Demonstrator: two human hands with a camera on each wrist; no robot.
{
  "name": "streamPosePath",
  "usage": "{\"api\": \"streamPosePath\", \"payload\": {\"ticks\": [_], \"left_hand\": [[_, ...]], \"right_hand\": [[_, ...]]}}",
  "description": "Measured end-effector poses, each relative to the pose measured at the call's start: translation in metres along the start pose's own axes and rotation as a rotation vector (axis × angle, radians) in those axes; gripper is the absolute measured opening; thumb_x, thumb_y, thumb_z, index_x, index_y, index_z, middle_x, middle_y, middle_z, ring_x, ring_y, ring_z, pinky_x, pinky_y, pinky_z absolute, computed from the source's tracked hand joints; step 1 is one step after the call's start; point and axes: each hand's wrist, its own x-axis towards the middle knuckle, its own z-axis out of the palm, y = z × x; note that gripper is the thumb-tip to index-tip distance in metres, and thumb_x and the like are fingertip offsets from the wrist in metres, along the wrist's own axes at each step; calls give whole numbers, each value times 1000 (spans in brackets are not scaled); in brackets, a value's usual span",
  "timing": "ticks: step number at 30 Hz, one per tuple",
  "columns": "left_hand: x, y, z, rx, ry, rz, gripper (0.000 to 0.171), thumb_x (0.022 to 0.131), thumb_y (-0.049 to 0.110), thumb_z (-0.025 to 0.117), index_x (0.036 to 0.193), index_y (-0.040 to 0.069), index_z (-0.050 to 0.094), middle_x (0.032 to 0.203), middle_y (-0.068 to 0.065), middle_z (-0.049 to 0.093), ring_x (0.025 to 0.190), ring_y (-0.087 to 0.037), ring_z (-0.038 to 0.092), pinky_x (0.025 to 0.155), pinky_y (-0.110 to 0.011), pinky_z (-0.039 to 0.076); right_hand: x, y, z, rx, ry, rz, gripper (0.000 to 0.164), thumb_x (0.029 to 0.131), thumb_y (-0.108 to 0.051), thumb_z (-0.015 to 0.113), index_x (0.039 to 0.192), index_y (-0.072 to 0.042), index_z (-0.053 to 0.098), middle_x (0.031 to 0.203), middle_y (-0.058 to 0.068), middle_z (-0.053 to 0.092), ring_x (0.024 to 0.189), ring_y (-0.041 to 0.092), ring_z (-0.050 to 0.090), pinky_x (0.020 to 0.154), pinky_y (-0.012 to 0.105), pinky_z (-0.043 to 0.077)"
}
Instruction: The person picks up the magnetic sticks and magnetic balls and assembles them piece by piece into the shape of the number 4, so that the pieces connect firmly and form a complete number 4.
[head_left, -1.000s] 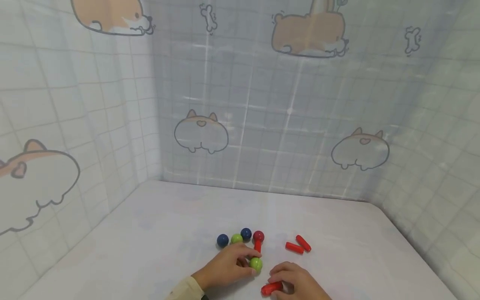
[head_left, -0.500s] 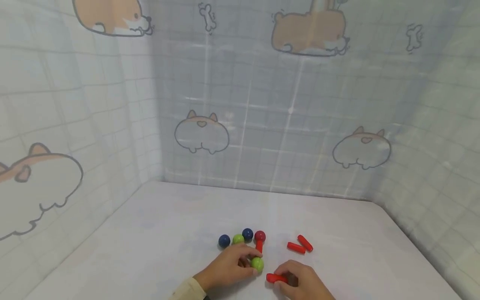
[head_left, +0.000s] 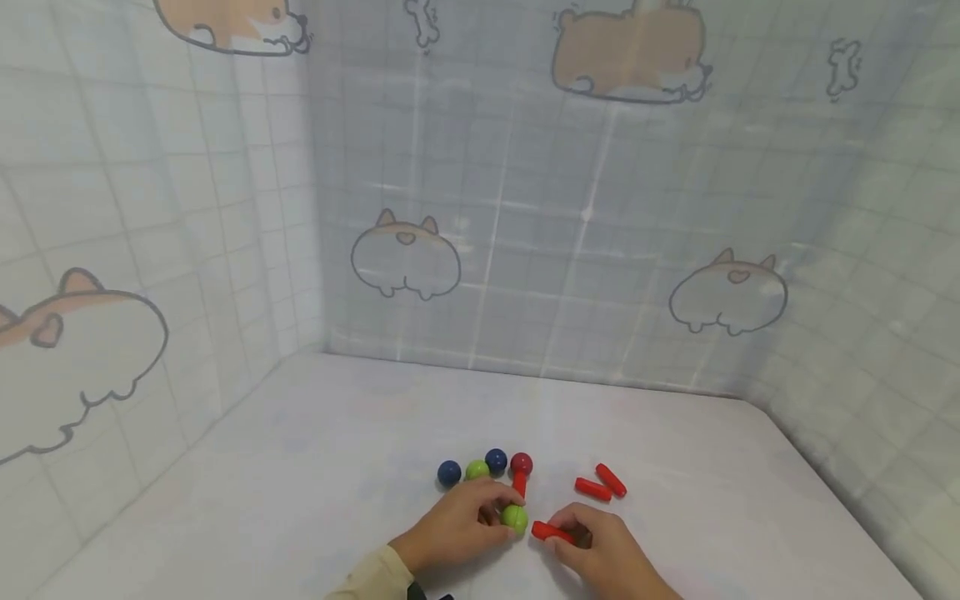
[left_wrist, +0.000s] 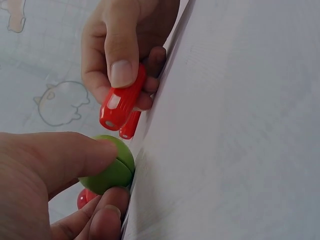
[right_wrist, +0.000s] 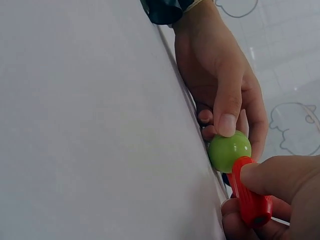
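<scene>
My left hand (head_left: 457, 521) pinches a glossy green ball (head_left: 515, 520) between thumb and fingers, low over the table. A seam line runs across the ball in the left wrist view. Just to the right, my right hand (head_left: 600, 546) pinches a short red ribbed rod (left_wrist: 122, 102), its free end pointing at the ball with a small gap in the head view. A hole shows in that end. Beyond the green ball, a red stick (head_left: 519, 485) runs to a red ball (head_left: 521, 464); my left fingers hide whether the stick joins the green ball.
Behind my left hand sit a blue ball (head_left: 449, 473), a second green ball (head_left: 477, 470) and another blue ball (head_left: 496, 461). Two loose red rods (head_left: 592, 489) lie to the right, close together. Patterned curtains (head_left: 525, 292) enclose the white table (head_left: 337, 433).
My right hand has carried the red rod forward and closer to the green ball. My left hand keeps its hold on the ball nearly in place. The head view has tilted slightly.
</scene>
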Motion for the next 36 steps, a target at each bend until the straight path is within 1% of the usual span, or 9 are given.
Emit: {"api": "streamPosePath", "payload": {"ticks": [6, 9, 14, 17, 22, 25, 30, 36], "left_hand": [[-1, 1, -1, -22, 2, 21, 31, 81, 16, 77, 111, 23, 69, 92, 14, 62, 79, -8, 58, 71, -23, 51], [0, 2, -1, -34, 2, 32, 31, 81, 17, 78, 110, 22, 69, 92, 12, 62, 78, -8, 59, 70, -23, 51], [0, 2, 0, -30, -1, 0, 31, 81, 17, 78, 109, 26, 69, 91, 13, 62, 78, -9, 58, 69, -23, 51], [0, 3, 0, -31, -3, -4, 31, 81, 16, 78, 109, 26, 69, 92, 13, 63, 78, -9, 58, 70, -23, 51], [-1, 6, 0, -28, 2, -30, 30, 82, 20, 78, 109, 28, 70, 92, 14, 63, 79, -10, 59, 70, -24, 51], [-1, 5, -1, -19, 4, -34, 29, 82, 22, 78, 109, 29, 70, 92, 15, 63, 79, -10, 59, 71, -24, 51], [-1, 7, -3, -16, 1, -16, 30, 82, 20, 78, 110, 27, 70, 93, 14, 63, 79, -10, 59, 70, -24, 51], [-1, 9, 1, -29, -1, -22, 30, 81, 18, 78, 110, 25, 70, 93, 14, 63, 79, -10, 59, 69, -24, 51]], "right_hand": [[4, 0, -1, 12, -6, 18, 23, 83, -31, 77, 100, -17, 69, 90, -4, 64, 81, 19, 56, 74, 31, 53], [5, 0, -3, 6, -11, 8, 22, 83, -31, 77, 99, -18, 69, 89, -4, 64, 80, 19, 56, 74, 30, 53], [6, 0, -6, -5, -39, -30, 19, 85, -29, 75, 98, -18, 68, 89, -5, 64, 80, 19, 56, 71, 27, 51], [8, 1, -9, 3, -55, -45, 18, 85, -29, 74, 98, -18, 68, 88, -4, 64, 80, 19, 56, 70, 26, 51], [8, 2, -10, 25, -58, -71, 19, 85, -29, 75, 99, -18, 69, 90, -4, 65, 81, 19, 56, 71, 25, 50], [7, 0, -9, 43, -52, -84, 20, 85, -27, 75, 101, -16, 69, 92, -5, 65, 82, 19, 57, 73, 25, 51], [6, -1, -6, 47, -31, -73, 21, 85, -29, 75, 102, -18, 70, 91, -5, 65, 82, 18, 57, 74, 24, 51], [4, 1, -5, 45, -26, -57, 20, 85, -29, 75, 101, -18, 70, 90, -5, 65, 82, 18, 56, 73, 25, 51]]}}
